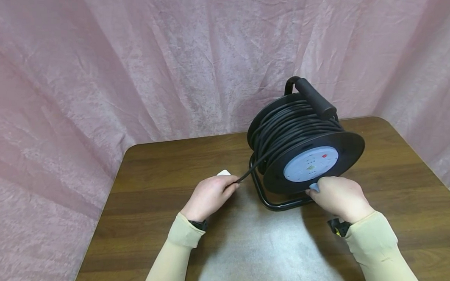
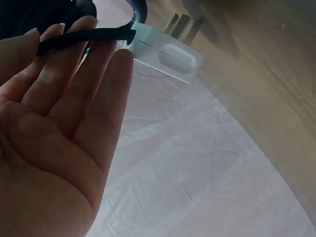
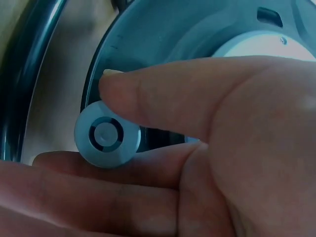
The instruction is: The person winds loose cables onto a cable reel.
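A black cable reel [image 1: 304, 132] stands on its tubular frame, with cable wound thickly round its drum. Its front disc carries a pale blue socket panel [image 1: 311, 164]. To the left of the reel, my left hand [image 1: 210, 194] pinches the loose end of the black cable [image 2: 84, 35] between thumb and fingers. A white three-pin plug [image 2: 165, 52] hangs at that cable's end, just beyond the fingers. My right hand [image 1: 340, 196] is at the disc's lower edge, its thumb and fingers round a light blue winding knob [image 3: 107, 134].
The reel stands towards the back right of a brown wooden table [image 1: 154, 169]. A black grip [image 1: 316, 97] tops its frame, and the frame's lower tube [image 1: 283, 205] rests on the table. Pink curtain [image 1: 205, 65] hangs close behind the table and at its sides.
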Demonstrator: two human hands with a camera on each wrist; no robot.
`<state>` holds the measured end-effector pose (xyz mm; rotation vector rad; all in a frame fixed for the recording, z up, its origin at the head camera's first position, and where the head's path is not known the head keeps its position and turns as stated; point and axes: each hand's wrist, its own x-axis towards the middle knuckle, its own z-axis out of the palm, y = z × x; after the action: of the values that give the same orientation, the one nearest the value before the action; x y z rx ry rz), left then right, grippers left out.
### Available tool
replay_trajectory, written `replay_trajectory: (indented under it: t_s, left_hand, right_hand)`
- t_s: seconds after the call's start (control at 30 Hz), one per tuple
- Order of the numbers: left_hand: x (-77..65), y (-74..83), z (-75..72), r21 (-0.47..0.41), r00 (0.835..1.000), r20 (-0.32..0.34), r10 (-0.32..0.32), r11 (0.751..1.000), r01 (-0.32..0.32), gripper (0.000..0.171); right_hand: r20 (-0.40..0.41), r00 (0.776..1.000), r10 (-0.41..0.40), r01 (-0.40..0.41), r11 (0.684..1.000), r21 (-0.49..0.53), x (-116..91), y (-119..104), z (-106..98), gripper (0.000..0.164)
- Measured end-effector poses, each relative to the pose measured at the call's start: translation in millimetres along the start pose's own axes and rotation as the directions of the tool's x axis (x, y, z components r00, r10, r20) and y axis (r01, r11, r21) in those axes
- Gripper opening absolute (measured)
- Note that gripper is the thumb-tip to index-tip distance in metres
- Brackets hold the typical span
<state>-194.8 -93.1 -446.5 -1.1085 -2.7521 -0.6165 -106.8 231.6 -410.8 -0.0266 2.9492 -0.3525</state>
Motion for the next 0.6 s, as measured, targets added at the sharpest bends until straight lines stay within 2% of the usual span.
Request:
replay_trajectory:
  t_s: [0.27,0.6]
  left_hand:
    - [1.4,-0.2,0.7,-0.027,1.000,-0.018,0.006,1.000,-0.006,0.009]
    - [2.2,1.4,0.2,-0.057,1.000,0.009,-0.008,0.998,0.008,0.009]
  right_hand:
    - [-0.033,0.999,-0.036,0.035,0.999,-0.018,1,-8,7,0.045]
    - [-0.055,0.997,-0.062,0.060,0.997,-0.040,2,-15,10,0.044]
